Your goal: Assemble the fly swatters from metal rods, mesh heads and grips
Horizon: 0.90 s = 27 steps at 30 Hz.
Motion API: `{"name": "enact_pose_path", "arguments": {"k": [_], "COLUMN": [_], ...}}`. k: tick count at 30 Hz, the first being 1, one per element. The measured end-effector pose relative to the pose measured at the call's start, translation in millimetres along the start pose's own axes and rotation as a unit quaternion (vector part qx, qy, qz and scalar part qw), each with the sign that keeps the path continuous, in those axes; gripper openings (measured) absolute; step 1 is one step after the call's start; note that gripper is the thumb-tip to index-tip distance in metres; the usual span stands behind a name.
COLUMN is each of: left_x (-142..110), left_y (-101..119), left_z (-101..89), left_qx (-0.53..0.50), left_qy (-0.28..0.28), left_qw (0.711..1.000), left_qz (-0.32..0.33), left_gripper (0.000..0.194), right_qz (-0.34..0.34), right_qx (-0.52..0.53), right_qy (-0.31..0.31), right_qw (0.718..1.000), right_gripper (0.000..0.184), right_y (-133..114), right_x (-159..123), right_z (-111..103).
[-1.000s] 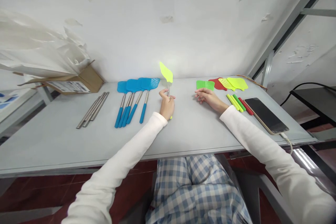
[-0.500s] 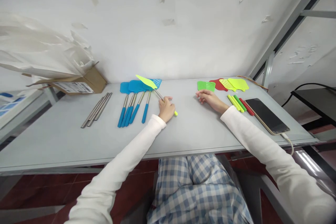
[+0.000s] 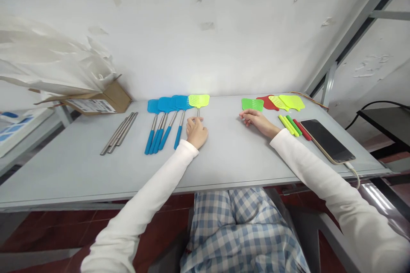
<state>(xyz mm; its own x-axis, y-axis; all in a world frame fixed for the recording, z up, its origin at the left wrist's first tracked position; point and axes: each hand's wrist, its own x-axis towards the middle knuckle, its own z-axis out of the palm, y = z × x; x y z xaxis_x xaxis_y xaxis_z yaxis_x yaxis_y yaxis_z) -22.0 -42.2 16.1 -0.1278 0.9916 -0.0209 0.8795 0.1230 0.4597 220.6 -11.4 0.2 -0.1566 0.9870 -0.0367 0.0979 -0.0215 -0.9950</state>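
My left hand (image 3: pixel 196 131) lies on the grey table (image 3: pixel 80 170), fingers curled over the handle of a yellow fly swatter (image 3: pixel 199 101) that lies flat beside several blue fly swatters (image 3: pixel 165 119). Its yellow head points at the wall, just right of the blue heads. My right hand (image 3: pixel 256 120) rests on the table with fingers loosely curled and nothing in it, just below a green swatter head (image 3: pixel 252 104). Red and yellow swatter heads (image 3: pixel 282 102) lie further right.
Several metal rods (image 3: pixel 119 132) lie left of the blue swatters. A cardboard box (image 3: pixel 96 101) with white plastic bags (image 3: pixel 48 66) stands at the back left. Green, yellow and red handle grips (image 3: pixel 292 126) and a phone (image 3: pixel 326 140) on a cable lie at right.
My left hand has swung the yellow swatter down from upright and laid it flat to the right of the blue ones. My right hand has stayed where it was.
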Motion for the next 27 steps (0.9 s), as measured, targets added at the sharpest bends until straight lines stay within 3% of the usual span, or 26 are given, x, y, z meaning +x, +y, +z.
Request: {"name": "enact_pose_path", "arguments": {"k": [6, 11, 18, 27], "left_x": [-3.6, -0.1, 3.9, -1.8], "left_y": [-2.2, -18.5, -53.5, -70.8], "left_z": [4.1, -4.5, -25.1, -38.4], "left_qx": [0.065, 0.103, 0.098, 0.092], "left_qy": [0.012, 0.028, -0.025, -0.04], "left_qw": [0.998, 0.992, 0.995, 0.994], "left_qz": [0.023, 0.063, 0.005, -0.033], "left_gripper": [0.051, 0.056, 0.064, 0.068], "right_qz": [0.002, -0.001, -0.008, -0.014], "right_qx": [-0.001, -0.003, -0.005, -0.014], "right_qy": [-0.001, -0.007, -0.017, -0.028], "right_qw": [1.0, 1.0, 1.0, 0.999], "right_gripper": [0.015, 0.015, 0.017, 0.017], "right_y": [-1.5, 0.9, 2.8, 5.5], "right_x": [-0.8, 0.7, 1.1, 3.1], "right_z": [0.8, -0.5, -1.4, -3.6]}}
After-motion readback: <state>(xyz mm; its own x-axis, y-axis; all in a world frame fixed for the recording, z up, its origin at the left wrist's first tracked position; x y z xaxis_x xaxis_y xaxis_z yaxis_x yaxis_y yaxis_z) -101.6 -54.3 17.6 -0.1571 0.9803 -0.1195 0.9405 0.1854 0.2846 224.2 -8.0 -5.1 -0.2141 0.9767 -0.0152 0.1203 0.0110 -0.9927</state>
